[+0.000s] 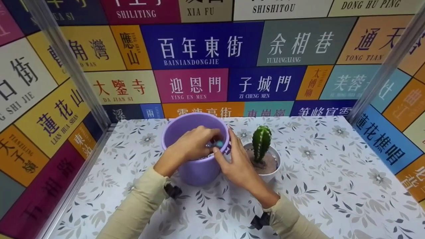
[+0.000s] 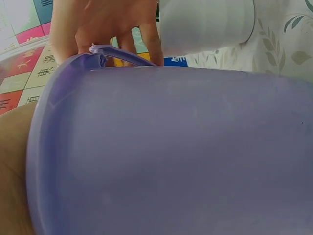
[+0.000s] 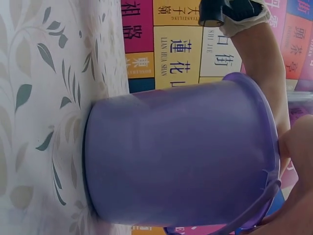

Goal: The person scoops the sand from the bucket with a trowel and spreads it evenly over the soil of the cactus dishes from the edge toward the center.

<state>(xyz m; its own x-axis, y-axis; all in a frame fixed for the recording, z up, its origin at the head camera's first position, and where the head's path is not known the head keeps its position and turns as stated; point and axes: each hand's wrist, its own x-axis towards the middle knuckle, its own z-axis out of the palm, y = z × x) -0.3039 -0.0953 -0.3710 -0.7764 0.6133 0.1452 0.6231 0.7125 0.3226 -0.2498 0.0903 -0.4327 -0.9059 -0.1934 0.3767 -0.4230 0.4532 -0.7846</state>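
A purple bucket (image 1: 199, 174) stands upright on the floral cloth, its handle (image 3: 252, 210) hanging by the rim in the right wrist view. My left hand (image 1: 197, 142) reaches over the near rim into the bucket with bent fingers. Its fingertips are partly hidden inside, beside a small teal and blue item (image 1: 218, 144); I cannot tell whether they hold it. At the right side, my right hand (image 1: 240, 166) grips the bucket's rim, thumb at the near edge and fingers along the outside by the handle.
Just right of my right hand, a green cactus (image 1: 261, 142) stands in a white pot (image 1: 271, 176) filled with brownish material. Floral cloth (image 1: 332, 186) covers the table. Colourful sign-patterned walls (image 1: 206, 43) rise behind and at both sides, with clear corner strips (image 1: 78, 63).
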